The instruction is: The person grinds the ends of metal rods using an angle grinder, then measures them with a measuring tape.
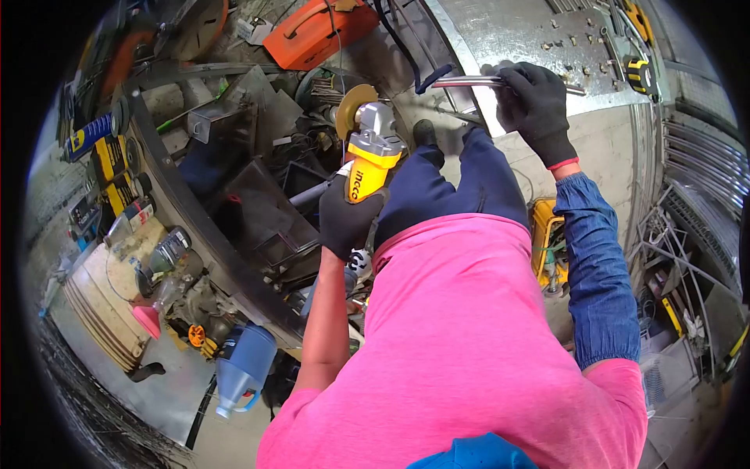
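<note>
My left hand (348, 211), in a black glove, is wrapped round the body of a yellow and grey angle grinder (371, 160). The grinder's tan disc (356, 111) points up and away from me. In my right hand (537, 109), also gloved in black, is a shiny metal tube (469, 81) lying roughly level, with its ends sticking out on both sides of the fist. A dark bent bar (426, 81) overlaps the tube's left end in this view. The tube lies over the edge of a metal-topped table (523, 39).
An orange toolbox (320, 35) sits at the far side. To the left, a dark-edged bench (195, 227) borders a heap of metal scraps. A blue jug (246, 361) stands lower left. A tape measure (641, 76) lies on the table, and a yellow case (547, 242) is by my right side.
</note>
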### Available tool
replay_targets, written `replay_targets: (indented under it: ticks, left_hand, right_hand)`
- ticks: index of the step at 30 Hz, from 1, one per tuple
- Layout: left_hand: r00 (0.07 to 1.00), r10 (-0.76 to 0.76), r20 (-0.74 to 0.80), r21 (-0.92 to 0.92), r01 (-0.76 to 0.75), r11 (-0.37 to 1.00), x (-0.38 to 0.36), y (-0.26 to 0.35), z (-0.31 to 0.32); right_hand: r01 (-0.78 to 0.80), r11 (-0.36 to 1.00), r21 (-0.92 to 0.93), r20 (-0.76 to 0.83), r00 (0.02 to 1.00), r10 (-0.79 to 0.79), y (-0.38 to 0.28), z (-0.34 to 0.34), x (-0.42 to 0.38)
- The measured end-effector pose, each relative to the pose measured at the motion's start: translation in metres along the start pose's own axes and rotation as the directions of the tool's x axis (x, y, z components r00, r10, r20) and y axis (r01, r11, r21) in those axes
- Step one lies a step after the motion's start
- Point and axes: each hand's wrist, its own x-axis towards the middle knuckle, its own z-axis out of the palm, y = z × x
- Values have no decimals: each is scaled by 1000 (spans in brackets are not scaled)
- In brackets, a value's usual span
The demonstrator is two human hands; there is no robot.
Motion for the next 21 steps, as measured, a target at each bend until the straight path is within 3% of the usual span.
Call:
replay_targets:
  ticks: [2,7,9,16,21]
  left_hand:
    - [996,82,-34,72,-80,994,-4,11,-7]
    - [998,38,49,262,-50,964,7,34,10]
    - [981,189,34,414,-185,891,9,32,10]
    - [989,143,38,491,-143,859,11,45,21]
    - [978,202,45,498,-197,844,12,41,22]
  right_hand:
    - [63,996,66,-53,997,-60,-20,-6,6]
    - [40,995,91,-92,995,-31,3,6,3]
    - [59,993,99,-109,993,-48,1,11,5]
    - [-93,980,176,-107,988,113,-8,13,-3]
    - [-45,996,79,-136,989,55,-16,11,-13]
